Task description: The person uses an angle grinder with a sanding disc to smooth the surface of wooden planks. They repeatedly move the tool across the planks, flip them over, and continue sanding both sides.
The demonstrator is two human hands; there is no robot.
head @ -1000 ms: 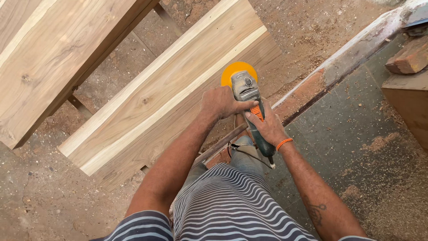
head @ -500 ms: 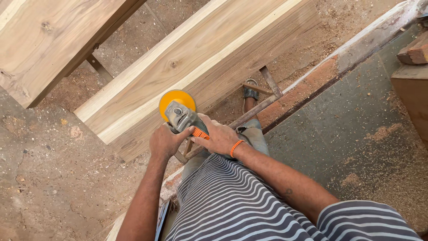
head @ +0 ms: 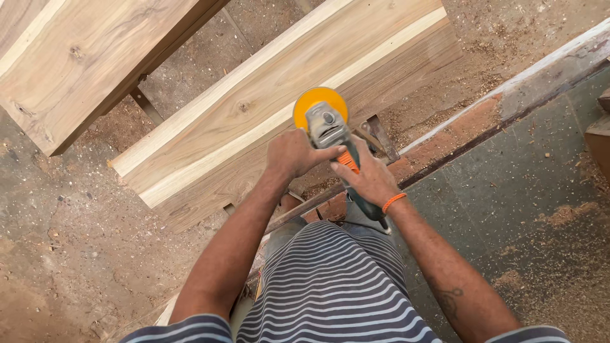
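Overall, the floor (head: 70,254) fills the lower left and the right side of the frame, grey and strewn with sawdust; a raised strip (head: 508,95) of worn brick and pale edging runs diagonally from centre to upper right.

A long wooden plank (head: 254,121), pale with lighter streaks along its edges, lies diagonally across the centre, from left of centre to the top right. A second plank (head: 82,57) of similar wood occupies the upper left corner, well apart from the first. Metal supports show beneath both.

The person's striped shirt (head: 330,292) takes the bottom centre, both bare forearms reaching up from it toward the middle of the frame.

The angle grinder (head: 337,152), grey-bodied with orange detail, sits at the centre of the frame, its round yellow disc (head: 319,105) resting on the lower edge of the central plank.

The left hand (head: 293,152) is closed around the grinder's side, just below the head, fingers wrapped and pressed together. The right hand (head: 367,179) is closed around the rear body of the tool, just beside the left hand. An orange band (head: 394,202) circles the right wrist.
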